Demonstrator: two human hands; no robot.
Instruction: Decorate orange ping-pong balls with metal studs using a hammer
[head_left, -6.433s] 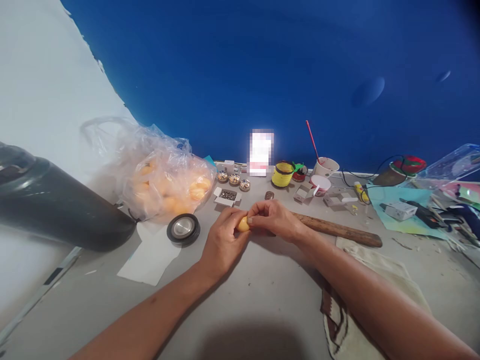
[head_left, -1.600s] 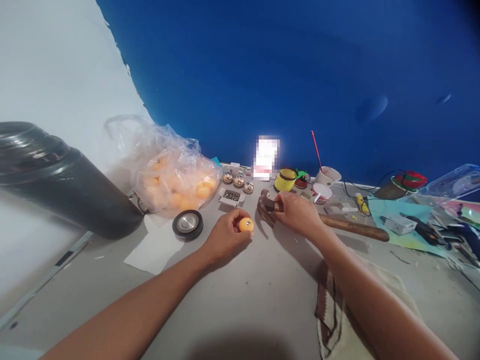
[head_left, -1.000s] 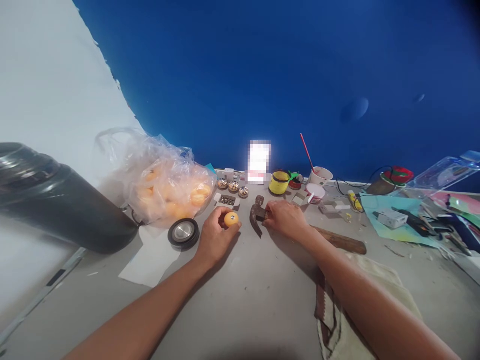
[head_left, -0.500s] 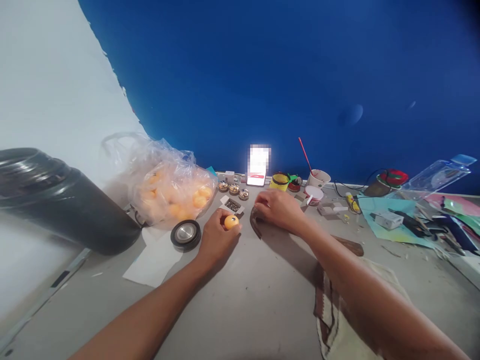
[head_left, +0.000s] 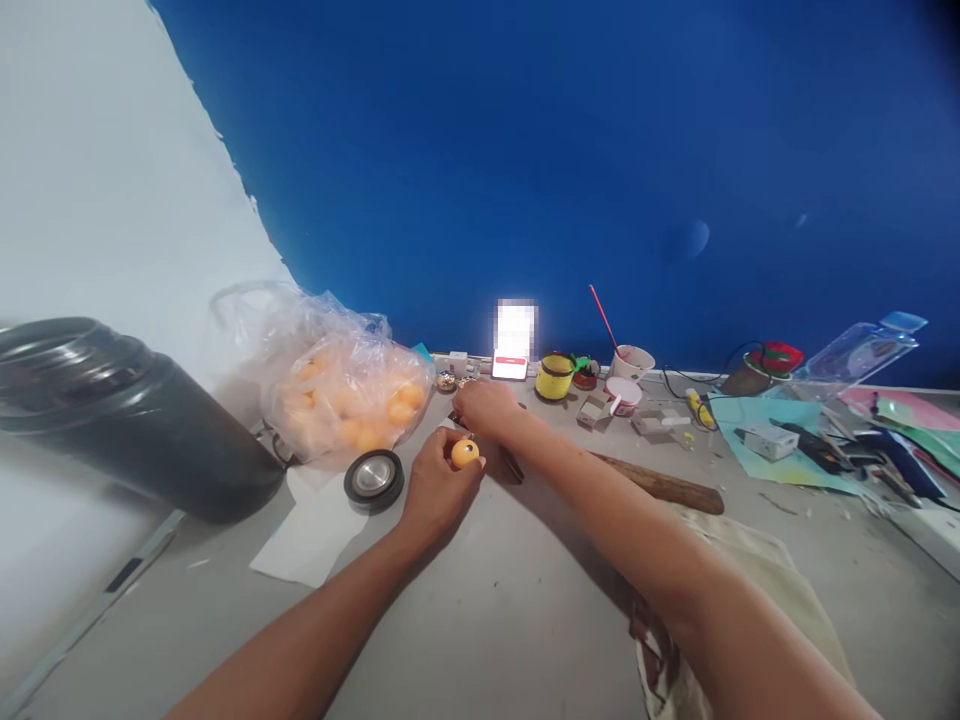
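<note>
Head view: a yellow-orange ball point(head_left: 465, 454) is held just above the table point(head_left: 487, 640) by the left hand point(head_left: 437, 475), whose thumb and fingers are curled closely around its side, and a small dark spot can be seen on the ball. The right hand point(head_left: 486, 408) is reached across to a small white box point(head_left: 448, 424), most of which is covered by it; its fingers are bent downward, but how far they are parted, and whether anything is gripped by them, cannot be told. Beneath the right forearm a hammer point(head_left: 652, 485) is laid on the table, its head partly hidden and its wooden handle pointed to the right. More orange balls are contained in a clear plastic bag point(head_left: 337, 395) at the left, beside a dark flask point(head_left: 150, 420). A round black lid point(head_left: 373, 478) is set partly on white paper point(head_left: 311, 545) near the left hand. At the back, a lit phone point(head_left: 511, 350) is propped up near a yellow pot point(head_left: 554, 380), and a cloth point(head_left: 772, 580) is spread at the right
</note>
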